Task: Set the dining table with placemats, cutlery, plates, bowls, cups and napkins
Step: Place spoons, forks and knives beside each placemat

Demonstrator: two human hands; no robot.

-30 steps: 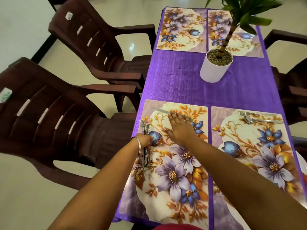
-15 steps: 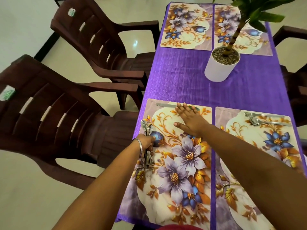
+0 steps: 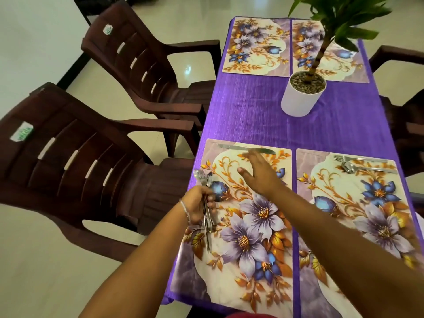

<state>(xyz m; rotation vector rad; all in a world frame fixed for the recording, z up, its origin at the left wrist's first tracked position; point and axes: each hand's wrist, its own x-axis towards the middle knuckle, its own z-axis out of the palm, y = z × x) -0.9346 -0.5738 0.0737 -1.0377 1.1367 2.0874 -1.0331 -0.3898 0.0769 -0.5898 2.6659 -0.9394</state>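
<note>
The left hand (image 3: 199, 204) grips a bundle of cutlery (image 3: 206, 210). The right hand (image 3: 260, 174), fingers straight, hovers near the knife (image 3: 231, 147) on the placemat (image 3: 231, 267); contact is unclear.

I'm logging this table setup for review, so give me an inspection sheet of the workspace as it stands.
Surface: table under a purple cloth, four floral placemats laid, two near, two far.
Job's things: knife along the far edge of the near-left placemat; fork and spoon on the near-right placemat; no plates, bowls, cups or napkins seen.
Clutter: potted plant mid-table.
Hands: left hand grips a cutlery bundle; right hand open, fingers near the knife, blurred, contact unclear.
Cables: nothing seen.
Surroundings: brown plastic chairs at both sides, pale tiled floor.
</note>
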